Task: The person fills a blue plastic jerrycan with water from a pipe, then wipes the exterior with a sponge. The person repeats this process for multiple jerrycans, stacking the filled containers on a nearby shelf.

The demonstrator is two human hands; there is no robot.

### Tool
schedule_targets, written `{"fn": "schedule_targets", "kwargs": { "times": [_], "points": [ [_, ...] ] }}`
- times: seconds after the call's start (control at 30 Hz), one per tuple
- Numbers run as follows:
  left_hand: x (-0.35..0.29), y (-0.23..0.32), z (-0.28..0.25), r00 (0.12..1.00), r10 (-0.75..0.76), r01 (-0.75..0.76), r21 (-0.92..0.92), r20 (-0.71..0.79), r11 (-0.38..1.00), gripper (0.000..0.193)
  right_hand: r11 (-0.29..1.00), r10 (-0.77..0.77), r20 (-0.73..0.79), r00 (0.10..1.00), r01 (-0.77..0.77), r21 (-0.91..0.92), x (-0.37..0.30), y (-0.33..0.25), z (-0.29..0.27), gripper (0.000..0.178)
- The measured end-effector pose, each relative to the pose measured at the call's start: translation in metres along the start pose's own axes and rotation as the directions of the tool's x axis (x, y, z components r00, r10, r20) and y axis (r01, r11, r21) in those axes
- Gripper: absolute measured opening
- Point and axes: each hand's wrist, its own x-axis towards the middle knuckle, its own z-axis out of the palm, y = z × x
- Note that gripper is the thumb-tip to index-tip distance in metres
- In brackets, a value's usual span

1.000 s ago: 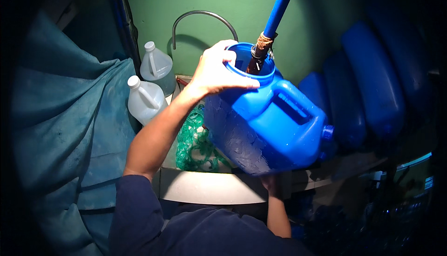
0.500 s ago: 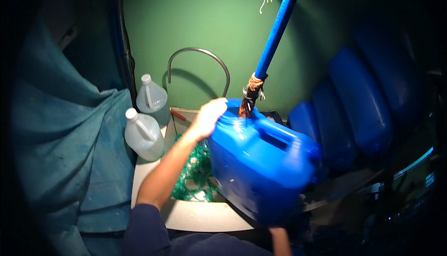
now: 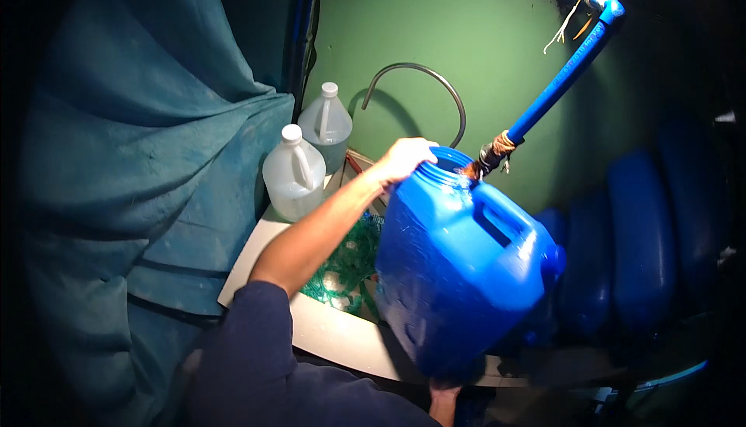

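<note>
Fingers (image 3: 423, 148) of left hand (image 3: 400, 164) gripping mouth rim of big blue jug (image 3: 427, 264), right hand (image 3: 444, 388) at its base, fingers mostly hidden, can't tell their hold. Left to right: teal cloth (image 3: 148, 170), two white-capped translucent bottles (image 3: 294, 182) on white tabletop (image 3: 334, 334), green tangle (image 3: 350, 264), curved metal tube (image 3: 454, 101) by green wall (image 3: 513, 54), then blue jug, tilted, at tabletop's near edge. Slanting blue pipe (image 3: 556, 89) has dark wrapped end at jug's mouth, can't tell if inside; blue containers (image 3: 641, 240) in shadow, far right.
</note>
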Motion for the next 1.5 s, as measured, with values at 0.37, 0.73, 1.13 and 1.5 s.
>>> {"fn": "schedule_targets", "kwargs": {
  "times": [0.37, 0.73, 1.13, 1.5],
  "points": [
    [-0.094, -0.12, 0.028, 0.974, -0.226, 0.188, -0.632, 0.021, 0.752, 0.042, 0.961, -0.26, -0.092, 0.961, 0.247, -0.127, -0.069, -0.058, -0.145, 0.057],
    [-0.157, -0.348, 0.129, 0.777, -0.625, 0.281, -0.929, 0.074, 0.239, 0.066, 0.453, -0.684, 0.401, 0.61, 0.785, -0.422, -0.096, -0.239, -0.002, 0.091],
    [-0.182, -0.351, 0.157, 0.703, -0.692, 0.422, -0.879, 0.165, 0.219, 0.05, 0.096, -0.767, 0.564, 0.306, 0.924, -0.37, -0.101, -0.252, 0.134, 0.095],
    [-0.137, -0.173, 0.024, 0.901, -0.405, 0.413, -0.602, 0.159, 0.683, 0.038, 0.812, -0.583, -0.229, 0.78, 0.566, -0.141, -0.118, -0.136, -0.073, 0.053]
  ]
}}
